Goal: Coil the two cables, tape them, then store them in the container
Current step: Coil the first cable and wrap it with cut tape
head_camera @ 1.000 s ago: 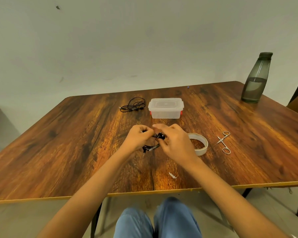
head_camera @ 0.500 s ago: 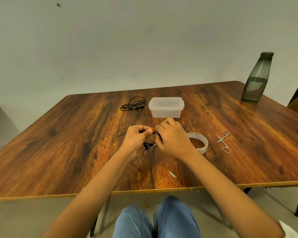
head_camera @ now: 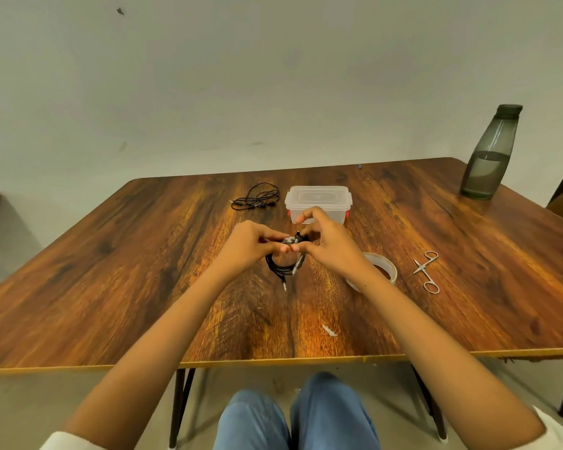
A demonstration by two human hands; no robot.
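Both hands are up over the middle of the tabletop (head_camera: 137, 274), fingertips meeting. The left hand (head_camera: 247, 245) and right hand (head_camera: 330, 246) each pinch the top of the coiled cable (head_camera: 278, 269), at a greyish wrapped spot between thumbs and forefingers. The black loop hangs below the fingers with its plug end pointing down; can't tell if it touches the wood.

The second cable (head_camera: 257, 199) lies loose at the far side, just left of the container (head_camera: 319, 196), which has its lid on. The roll of tape (head_camera: 392, 271) lies flat beside the right wrist, partly hidden by it. The scissors (head_camera: 428, 271) are right of the roll, and the bottle (head_camera: 489, 154) stands at the far right corner. A small pale scrap (head_camera: 329, 330) lies near the front edge.
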